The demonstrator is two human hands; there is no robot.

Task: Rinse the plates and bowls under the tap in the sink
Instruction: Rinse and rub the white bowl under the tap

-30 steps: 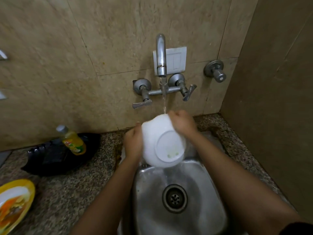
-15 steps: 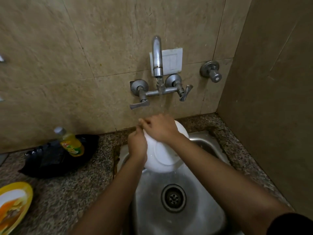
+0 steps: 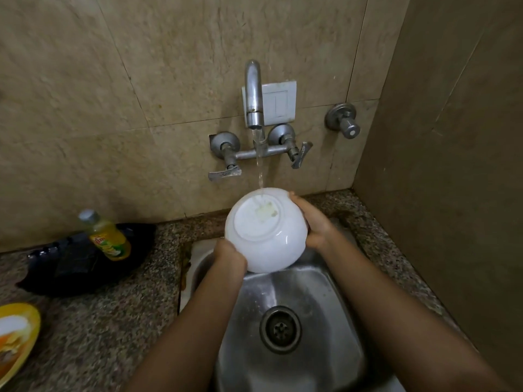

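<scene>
A white bowl [image 3: 266, 230] is held bottom-up over the steel sink [image 3: 334, 301], its base turned toward me. Water runs from the wall tap [image 3: 254, 94] onto the bowl's far rim. My left hand [image 3: 228, 254] grips the bowl's lower left edge, with its fingers hidden behind the bowl. Along the bowl's right side my right hand [image 3: 312, 223] cups it, fingers curved round the wall. A pale patch shows on the bowl's base.
A yellow dish-soap bottle [image 3: 107, 236] lies on a black tray [image 3: 70, 267] on the granite counter at left. A yellow plate [image 3: 17, 340] with food traces sits at the lower left edge. The drain [image 3: 280, 329] is in the sink's middle. Walls close in behind and at right.
My right hand has slid from the top of the bowl's base to its right side. The bowl's base now faces up toward me under the stream, and my left hand sits lower.
</scene>
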